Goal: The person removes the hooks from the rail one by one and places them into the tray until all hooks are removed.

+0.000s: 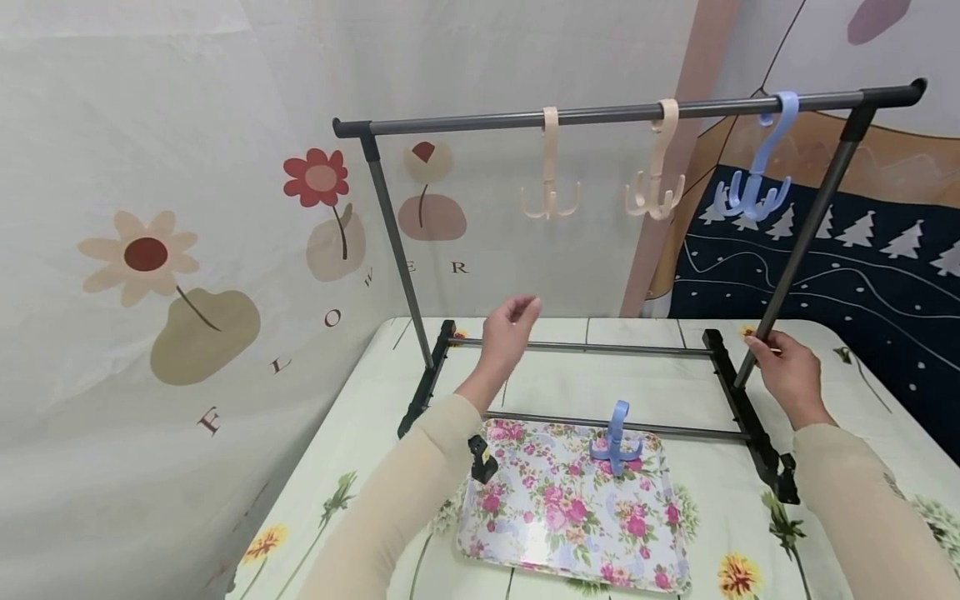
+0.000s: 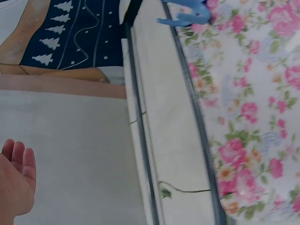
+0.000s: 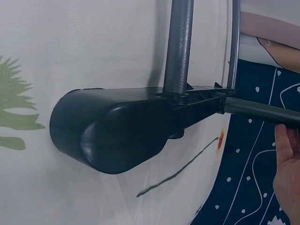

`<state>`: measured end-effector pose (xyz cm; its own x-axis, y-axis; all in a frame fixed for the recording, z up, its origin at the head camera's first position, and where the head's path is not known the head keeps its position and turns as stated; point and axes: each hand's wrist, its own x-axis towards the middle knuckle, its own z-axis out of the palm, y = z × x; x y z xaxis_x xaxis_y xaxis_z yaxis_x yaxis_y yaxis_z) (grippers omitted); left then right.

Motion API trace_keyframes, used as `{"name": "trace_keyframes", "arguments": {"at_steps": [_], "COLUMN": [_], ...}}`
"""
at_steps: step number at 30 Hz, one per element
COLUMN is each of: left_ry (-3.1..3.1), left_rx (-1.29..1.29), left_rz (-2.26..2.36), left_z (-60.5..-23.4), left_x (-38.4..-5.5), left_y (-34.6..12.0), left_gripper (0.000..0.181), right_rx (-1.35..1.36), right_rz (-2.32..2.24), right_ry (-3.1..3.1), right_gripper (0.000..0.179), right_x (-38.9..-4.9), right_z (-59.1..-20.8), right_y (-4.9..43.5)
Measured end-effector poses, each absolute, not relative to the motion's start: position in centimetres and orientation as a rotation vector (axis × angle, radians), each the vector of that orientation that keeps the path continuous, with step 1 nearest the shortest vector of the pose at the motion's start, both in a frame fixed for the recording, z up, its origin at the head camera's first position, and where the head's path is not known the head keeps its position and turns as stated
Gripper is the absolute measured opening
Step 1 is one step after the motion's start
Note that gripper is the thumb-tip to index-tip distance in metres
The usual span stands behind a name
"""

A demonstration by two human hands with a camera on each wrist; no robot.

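The right hand (image 1: pixel 787 379) grips the right upright (image 1: pixel 800 250) of a rack (image 1: pixel 399 254) toward the worktop's (image 1: pixel 877 475) far edge; the left hand (image 1: pixel 506 335) is raised, fingers loosely bent. Two beige hooks (image 1: pixel 551 154) and a blue hook (image 1: pixel 767 152) hang from its bar (image 1: pixel 472 123); I see another blue hook (image 1: pixel 616 429) on the floral tray (image 1: pixel 540 529) toward the near edge.

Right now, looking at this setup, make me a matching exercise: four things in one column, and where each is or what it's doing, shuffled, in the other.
Things:
1. Flowered tray
2. Beige hooks
3. Left hand
4. Right hand

Places and states:
A. Gripping the right post
B. Lying on the table
C. Raised in the air, holding nothing
D. Hanging from the top bar

Right pairs: 1-B, 2-D, 3-C, 4-A.
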<state>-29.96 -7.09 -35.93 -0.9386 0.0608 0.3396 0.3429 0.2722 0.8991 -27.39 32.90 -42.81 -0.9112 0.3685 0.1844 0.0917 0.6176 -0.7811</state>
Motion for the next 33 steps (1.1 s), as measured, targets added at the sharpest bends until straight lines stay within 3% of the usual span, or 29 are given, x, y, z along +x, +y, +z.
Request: {"name": "trace_keyframes", "arguments": {"at_steps": [33], "left_ry": [-1.929], "left_rx": [-0.313], "left_rz": [-1.583], "left_z": [-22.1], "left_x": [-31.4], "left_y": [-6.7], "left_gripper": [0.035], "right_rx": [-0.348], "right_rz": [1.162], "right_ry": [-2.506], "right_gripper": [0.052], "right_x": [-27.5], "right_z": [-43.0], "right_y": [32.9]}}
